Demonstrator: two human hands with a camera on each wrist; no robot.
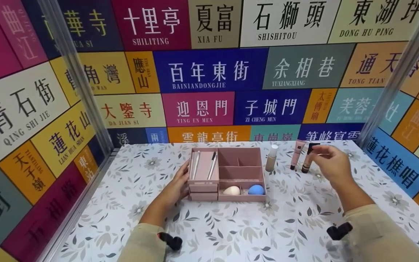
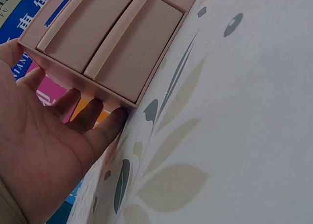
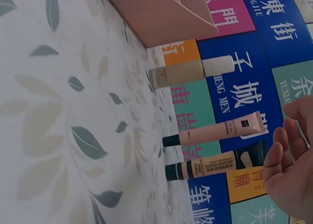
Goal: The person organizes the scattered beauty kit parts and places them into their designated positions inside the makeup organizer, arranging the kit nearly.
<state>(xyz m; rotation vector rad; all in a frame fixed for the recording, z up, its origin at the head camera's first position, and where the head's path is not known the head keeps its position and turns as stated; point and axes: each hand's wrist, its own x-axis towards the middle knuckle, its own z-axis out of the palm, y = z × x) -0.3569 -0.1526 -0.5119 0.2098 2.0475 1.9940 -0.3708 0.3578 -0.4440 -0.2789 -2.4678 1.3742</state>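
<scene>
A pink desktop organizer [image 1: 246, 198] stands on the table, with two small drawers [image 2: 132, 48] at its front left. My left hand [image 1: 175, 187] rests against the organizer's left side, fingers extended along the wall. To the right, my right hand [image 1: 333, 165] is held at the top of a beige tube with a dark upper end [image 3: 210, 164], its fingers loosely bent and not wrapped round it. That tube stands upright on its black cap. Beside it is a pink tube [image 1: 296, 156], also cap down. Nearer the organizer stands a beige bottle with a white cap [image 1: 271, 160].
In the organizer's front compartments sit a cream egg-shaped sponge [image 1: 232, 190] and a blue one [image 1: 256, 190]. Two slim pencil-like sticks [image 1: 212, 165] lie on its left top. Sign-covered panels [image 1: 209, 69] enclose the floral-patterned table [image 1: 231, 233] at the back and sides.
</scene>
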